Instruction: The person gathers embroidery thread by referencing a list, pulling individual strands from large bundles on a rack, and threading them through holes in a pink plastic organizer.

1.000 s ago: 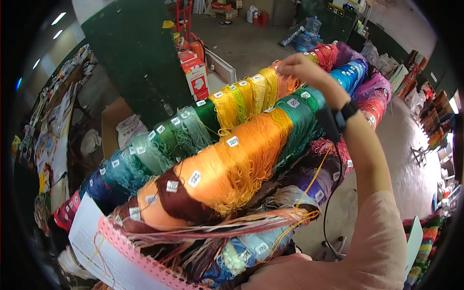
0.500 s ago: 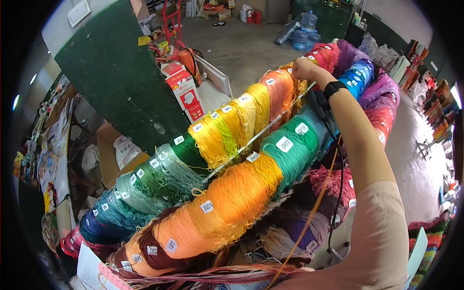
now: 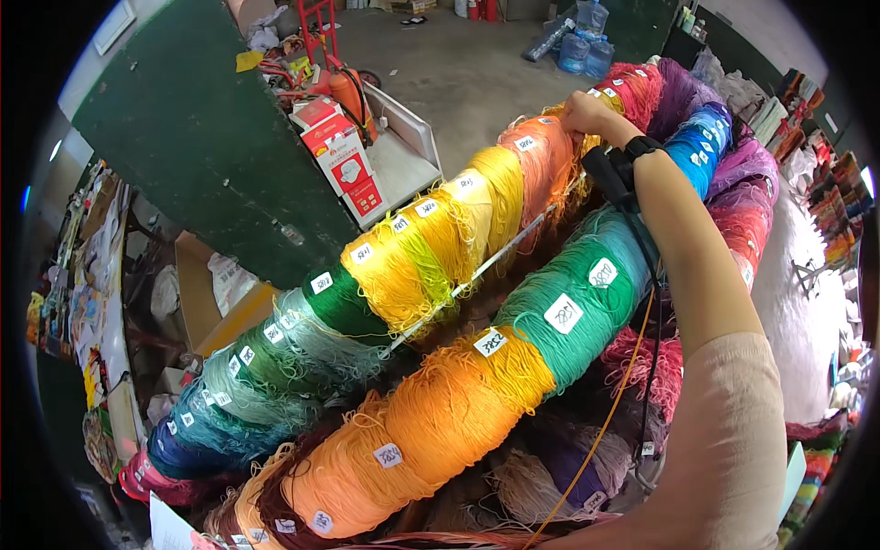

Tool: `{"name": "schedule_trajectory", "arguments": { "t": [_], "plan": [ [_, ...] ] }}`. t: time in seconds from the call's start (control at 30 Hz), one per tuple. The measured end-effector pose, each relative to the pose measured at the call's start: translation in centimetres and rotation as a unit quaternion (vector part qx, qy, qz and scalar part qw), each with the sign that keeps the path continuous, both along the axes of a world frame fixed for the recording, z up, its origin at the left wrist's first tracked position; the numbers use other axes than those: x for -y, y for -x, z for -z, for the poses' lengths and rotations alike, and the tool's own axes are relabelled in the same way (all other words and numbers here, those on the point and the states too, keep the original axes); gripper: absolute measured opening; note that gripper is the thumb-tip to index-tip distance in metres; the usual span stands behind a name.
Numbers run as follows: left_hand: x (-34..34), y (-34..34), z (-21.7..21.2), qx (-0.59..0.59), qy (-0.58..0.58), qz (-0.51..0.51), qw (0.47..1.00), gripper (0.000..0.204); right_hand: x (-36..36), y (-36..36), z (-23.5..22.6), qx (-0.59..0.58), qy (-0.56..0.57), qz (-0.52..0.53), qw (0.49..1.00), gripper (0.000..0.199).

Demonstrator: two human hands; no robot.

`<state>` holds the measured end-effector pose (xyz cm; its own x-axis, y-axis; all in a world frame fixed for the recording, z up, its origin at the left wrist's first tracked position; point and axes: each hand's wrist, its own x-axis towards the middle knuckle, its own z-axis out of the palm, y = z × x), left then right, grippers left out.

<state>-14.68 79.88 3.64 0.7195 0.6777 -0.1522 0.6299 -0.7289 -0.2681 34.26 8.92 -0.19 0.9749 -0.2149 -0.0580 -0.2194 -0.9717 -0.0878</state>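
My right hand (image 3: 583, 115) is at the far end of a long row of yarn skeins, its fingers curled down against the salmon-orange skein (image 3: 543, 163), next to the red yarn (image 3: 632, 90). The fingers are closed; what they hold, if anything, is hidden. A black wristband (image 3: 642, 147) is on that wrist. Just below it hangs a black bar-shaped thing (image 3: 607, 179) with a black cord. In the nearer row are orange (image 3: 458, 403), golden and green skeins (image 3: 573, 275), many with white paper tags. Between the rows runs a thin white rod (image 3: 477, 273). My left hand is out of view.
A green panel (image 3: 192, 137) stands at the left, with an open cardboard box (image 3: 197, 293) below it. Beyond the rows are a red-and-white box (image 3: 341, 160), a red hand truck (image 3: 318, 37) and blue water bottles (image 3: 587, 50). An orange cord (image 3: 612, 422) hangs near my arm.
The view has shifted slightly, and the near skeins sit lower and further right. My right hand has gone from a raised fist to fingers pointing down at the salmon-orange yarn.
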Motion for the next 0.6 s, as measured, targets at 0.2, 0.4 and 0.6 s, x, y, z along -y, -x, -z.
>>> {"name": "schedule_trajectory", "arguments": {
  "t": [0.2,0.4,0.6],
  "plan": [
    [0.7,-1.1,-0.2,-0.040,-0.028,0.024,0.999,0.027,-0.7,0.7,-0.3,0.023,-0.101,0.029,0.994,0.012],
    [1.2,-0.7,-0.2,-0.006,-0.002,-0.045,0.999,0.028,0.2,0.9,-0.7,0.049,-0.119,0.058,0.990,0.012],
    [1.9,-0.1,-0.5,0.059,0.037,-0.018,0.997,0.034,0.9,1.5,-0.9,0.111,-0.365,0.138,0.914,0.008]
  ]
}}
